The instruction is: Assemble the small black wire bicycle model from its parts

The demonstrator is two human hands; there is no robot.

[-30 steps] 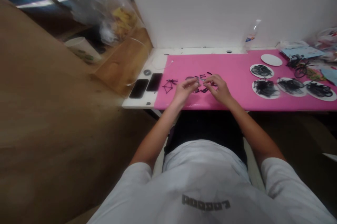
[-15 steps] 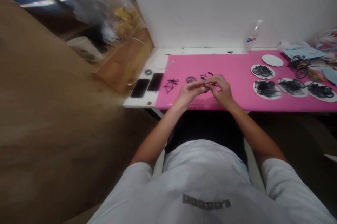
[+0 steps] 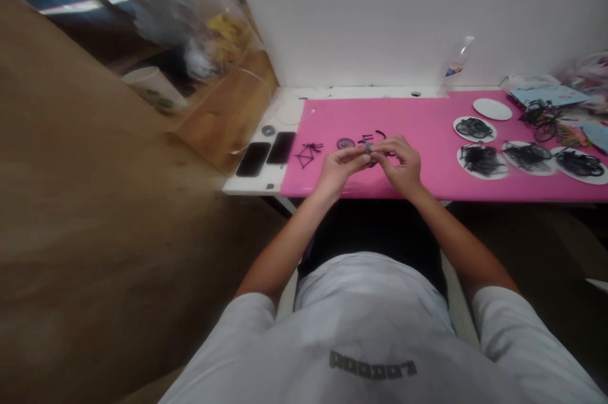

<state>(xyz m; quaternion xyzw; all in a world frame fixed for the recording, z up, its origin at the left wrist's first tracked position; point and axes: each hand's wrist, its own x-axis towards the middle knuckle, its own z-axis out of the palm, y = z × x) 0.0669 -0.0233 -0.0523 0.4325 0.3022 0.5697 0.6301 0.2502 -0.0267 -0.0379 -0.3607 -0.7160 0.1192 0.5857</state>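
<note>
My left hand (image 3: 338, 170) and my right hand (image 3: 403, 163) meet over the pink sheet (image 3: 399, 118), fingertips pinched on a small dark part (image 3: 368, 149) whose exact kind I cannot make out. To the left of the hands lies a miniature black bicycle frame (image 3: 308, 154). A small spoked wheel (image 3: 345, 144) rests just beyond my left fingers. Small black pieces (image 3: 367, 137) and a curved black strip (image 3: 380, 134) lie beyond the fingertips. Other dark bits under my hands are partly hidden.
White plates (image 3: 482, 161) with black parts stand at the right, near a bare white plate (image 3: 493, 109). Behind them are a dark model bicycle (image 3: 544, 120) and a clear bottle (image 3: 460, 57). Two black phones (image 3: 253, 159) lie at the table's left end, beside a wooden box (image 3: 228, 109).
My right fingers have shifted slightly outward from the left ones, and a little more of the small part shows between them. The parts on the sheet lie as before.
</note>
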